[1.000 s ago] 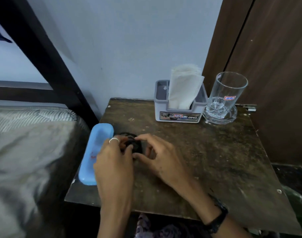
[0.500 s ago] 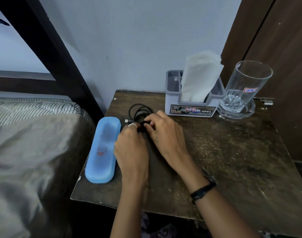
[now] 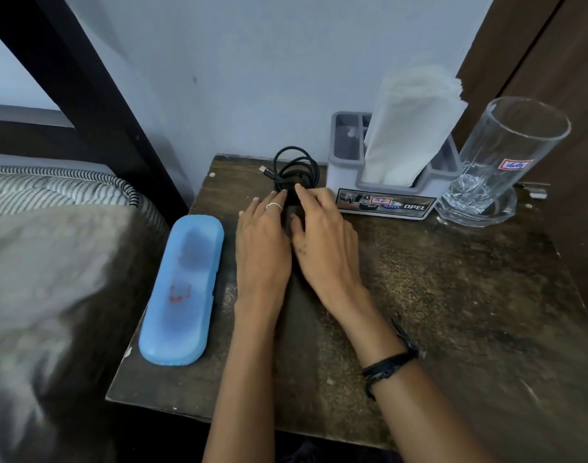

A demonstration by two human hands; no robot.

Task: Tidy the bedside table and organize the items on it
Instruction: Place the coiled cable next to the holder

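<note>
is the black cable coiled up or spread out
Coiled: the black cable lies in bunched loops on the bedside table beside the tissue holder.

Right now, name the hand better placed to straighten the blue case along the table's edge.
Left. The left hand lies directly beside the blue case, nothing between them. The right hand would have to cross over it. Both hands rest at the coiled black cable, fingers fairly straight.

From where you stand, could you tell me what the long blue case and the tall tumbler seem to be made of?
The long blue case looks like translucent frosted plastic: a dark shape shows faintly through it. The tall clear tumbler looks like glass: see-through, with a thick glinting base.
</note>
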